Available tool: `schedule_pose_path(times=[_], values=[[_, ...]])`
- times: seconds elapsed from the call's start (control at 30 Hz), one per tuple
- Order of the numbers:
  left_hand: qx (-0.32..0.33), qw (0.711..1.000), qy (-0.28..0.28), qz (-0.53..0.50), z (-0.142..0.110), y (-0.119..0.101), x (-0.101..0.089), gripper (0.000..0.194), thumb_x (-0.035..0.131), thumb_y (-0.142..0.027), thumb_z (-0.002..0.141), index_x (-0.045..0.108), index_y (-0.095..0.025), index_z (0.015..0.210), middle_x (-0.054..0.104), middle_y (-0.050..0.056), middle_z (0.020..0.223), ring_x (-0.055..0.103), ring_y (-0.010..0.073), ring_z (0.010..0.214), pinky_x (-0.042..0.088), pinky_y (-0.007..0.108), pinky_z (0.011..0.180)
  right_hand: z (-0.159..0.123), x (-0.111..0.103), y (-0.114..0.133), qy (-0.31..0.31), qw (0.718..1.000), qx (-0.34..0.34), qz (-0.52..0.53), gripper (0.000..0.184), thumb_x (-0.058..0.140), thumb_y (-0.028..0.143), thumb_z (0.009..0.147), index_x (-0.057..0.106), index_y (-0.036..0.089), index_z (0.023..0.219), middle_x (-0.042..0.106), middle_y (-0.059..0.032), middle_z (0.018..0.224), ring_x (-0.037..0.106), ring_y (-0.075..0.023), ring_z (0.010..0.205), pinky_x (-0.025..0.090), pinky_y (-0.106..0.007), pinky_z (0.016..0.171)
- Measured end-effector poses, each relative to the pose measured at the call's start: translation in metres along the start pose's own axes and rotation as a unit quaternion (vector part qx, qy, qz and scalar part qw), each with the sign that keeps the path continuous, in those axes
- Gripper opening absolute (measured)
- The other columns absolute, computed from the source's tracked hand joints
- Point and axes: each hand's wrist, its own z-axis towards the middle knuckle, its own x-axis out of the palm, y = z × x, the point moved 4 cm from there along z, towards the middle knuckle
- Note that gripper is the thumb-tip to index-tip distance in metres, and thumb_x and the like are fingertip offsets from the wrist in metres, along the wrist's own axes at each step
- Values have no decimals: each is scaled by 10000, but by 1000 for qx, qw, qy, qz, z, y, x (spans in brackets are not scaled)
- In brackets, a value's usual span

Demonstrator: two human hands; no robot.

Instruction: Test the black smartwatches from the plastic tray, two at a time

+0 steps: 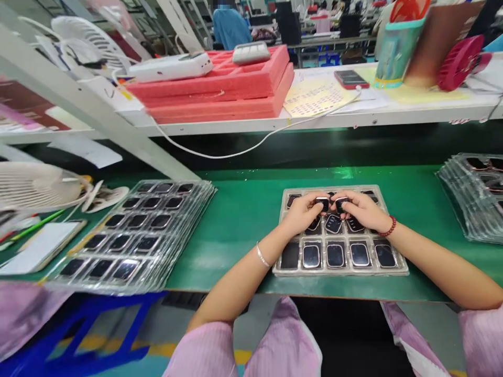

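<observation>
Left hand (302, 213) and right hand (367, 211) each pinch a glossy, rounded device (323, 202). Plastic tray stacks (187, 238) stand left and right.

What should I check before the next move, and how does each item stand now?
1. Left hand grips a dark-faced piece: ok.
2. Right hand grips a second piece: ok.
3. Tray rests on green table: ok.
4. Middle-row centre piece straight: not ok, askew.
5. Near-left pocket filled: not ok, no piece shows.
6. Far row filled: cannot tell, hands cover part.
</observation>
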Motion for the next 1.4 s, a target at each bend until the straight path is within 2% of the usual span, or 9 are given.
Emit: schedule_pose_path(times=[0.1,0.17,0.3,0.57,0.7,1.03,1.1,1.2,1.4], values=[[23,999,-34,12,1,4,-3,361,615,-180,755,633,-141,1114,674,108,1147,670,203,944,561,277,735,0,-1,2,-8,999,-29,-26,377,554,126,776,611,199,1142,689,-69,1088,663,-145,738,587,-293,649],[34,997,-54,32,0,5,-5,375,633,-150,731,635,-146,1107,678,102,1135,665,198,938,556,280,764,0,-1,4,-3,999,-39,-38,419,550,110,763,606,208,1167,676,-80,1138,680,-171,808,583,-293,641],[40,997,-54,29,0,5,-7,305,597,-155,768,633,-137,1071,696,91,1038,664,158,811,545,274,736,-1,0,5,5,998,-27,-50,401,518,140,802,607,203,1188,680,-91,1111,687,-173,771,581,-301,614],[46,996,-59,42,0,1,-7,303,588,-152,770,626,-144,1070,689,85,1021,653,155,814,533,274,736,-1,-1,3,9,998,-23,-54,426,507,135,795,601,191,1206,674,-108,1128,684,-166,752,573,-294,594],[61,994,-69,61,-1,1,-8,333,595,-123,755,631,-156,1084,692,77,1035,655,173,892,529,281,784,-1,-1,3,5,998,-30,-53,447,524,132,784,595,204,1219,683,-97,1119,684,-174,779,577,-296,603],[70,994,-58,57,-1,2,-8,339,630,-173,769,631,-169,1108,682,82,1047,652,192,936,532,299,811,-1,0,3,4,998,-27,-54,413,525,152,810,589,199,1216,674,-97,1115,684,-170,772,582,-292,598],[62,995,-55,55,-1,2,-8,371,625,-165,766,618,-170,1138,678,82,1044,652,192,936,533,286,780,-1,1,2,7,998,-32,-53,429,535,146,809,583,209,1231,669,-97,1148,690,-185,822,600,-317,644],[32,996,-53,67,-2,1,-7,468,642,-160,748,580,-182,1210,674,71,1023,654,186,906,525,249,695,-1,2,3,7,997,-56,-44,443,563,132,790,586,221,1224,650,-91,1209,672,-220,1005,608,-356,783],[12,999,-40,-10,-1,1,-6,369,614,-216,790,576,-152,1152,672,74,954,651,153,796,542,260,692,-1,1,2,16,998,-25,-60,459,515,158,824,562,198,1279,671,-119,1172,698,-196,814,575,-281,561]])
